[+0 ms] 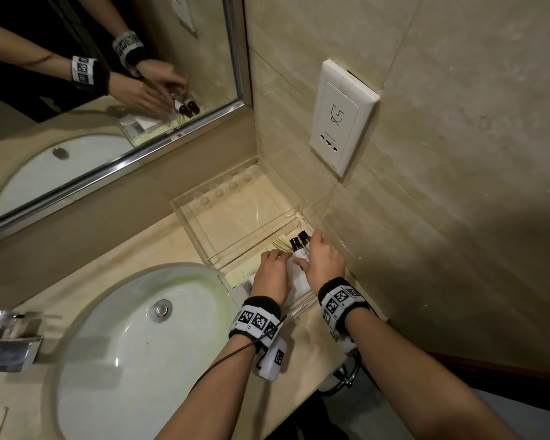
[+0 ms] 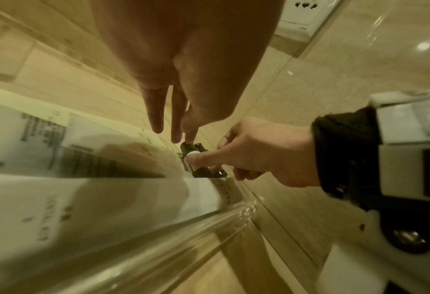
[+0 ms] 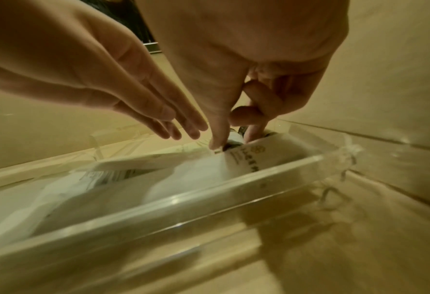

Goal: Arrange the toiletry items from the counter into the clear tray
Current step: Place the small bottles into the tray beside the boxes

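Note:
A clear tray sits in the counter corner, against the right wall. White packets and yellowish sachets lie in its near compartment. Two small dark-capped bottles stand side by side at the right end of that compartment. My right hand pinches one small bottle between thumb and fingers. My left hand reaches in beside it with straight fingers, one tip touching a bottle cap. The tray's front wall partly blurs the packets.
A white sink basin lies left of the tray, with a chrome faucet at the far left. A mirror runs behind the counter. A white wall socket panel hangs above the tray. The tray's far compartment holds nothing.

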Motion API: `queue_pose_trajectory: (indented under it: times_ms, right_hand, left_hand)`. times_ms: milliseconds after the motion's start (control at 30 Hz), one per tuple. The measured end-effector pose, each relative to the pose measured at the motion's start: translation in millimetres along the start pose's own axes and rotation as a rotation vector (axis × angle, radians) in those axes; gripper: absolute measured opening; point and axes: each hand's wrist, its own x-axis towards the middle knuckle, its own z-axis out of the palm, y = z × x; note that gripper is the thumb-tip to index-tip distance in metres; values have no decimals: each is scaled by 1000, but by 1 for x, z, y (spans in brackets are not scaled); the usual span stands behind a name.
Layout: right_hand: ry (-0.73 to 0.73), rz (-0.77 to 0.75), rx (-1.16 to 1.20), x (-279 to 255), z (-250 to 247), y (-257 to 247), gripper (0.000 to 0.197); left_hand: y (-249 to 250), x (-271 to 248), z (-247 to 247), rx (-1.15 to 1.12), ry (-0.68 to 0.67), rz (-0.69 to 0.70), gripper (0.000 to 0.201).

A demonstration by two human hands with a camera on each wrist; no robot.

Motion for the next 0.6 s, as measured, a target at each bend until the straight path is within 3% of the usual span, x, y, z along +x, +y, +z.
queue_pose_trajectory:
  times_ms: [133, 300, 600]
  right_hand:
    - [38, -33, 12, -1, -2, 15, 38]
    - [-11, -59, -103, -2, -5, 26, 36]
    - [-36, -88, -186, 5, -4, 26, 30]
  left_hand:
    - [5, 6, 7, 12, 8, 44, 56]
    - [8, 12, 16, 36, 42, 80, 47]
    - [16, 20, 20, -115, 73, -12, 42]
